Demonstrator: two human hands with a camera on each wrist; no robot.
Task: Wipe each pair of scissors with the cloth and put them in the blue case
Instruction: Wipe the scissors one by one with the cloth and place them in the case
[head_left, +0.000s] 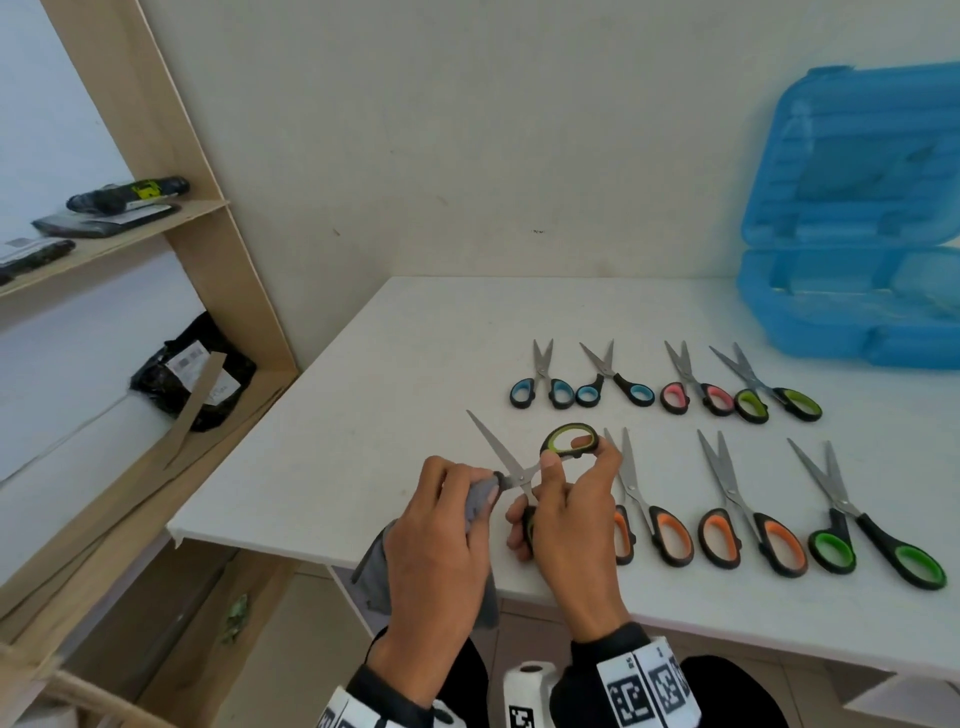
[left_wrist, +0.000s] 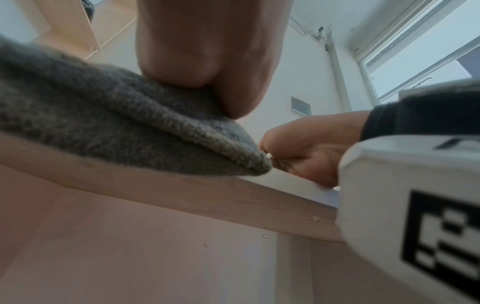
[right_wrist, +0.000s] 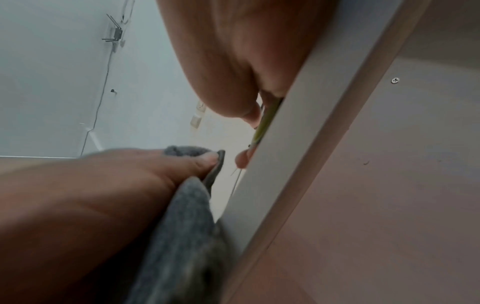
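- Fuzzy grey cloth (head_left: 480, 501), folded; left hand (head_left: 441, 540) pinches it round one steel blade.
- Scissors (head_left: 524, 467) spread open over the white counter (head_left: 415, 332) front edge; right hand (head_left: 571, 514) grips both black-and-lime handles.
- Translucent blue case (head_left: 852, 223) open, far right.

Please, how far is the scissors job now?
Done: nothing visible in the blue case. In hand: the right hand holds open yellow-green scissors; the left hand wipes a blade with the cloth. Left: seven pairs on the table.
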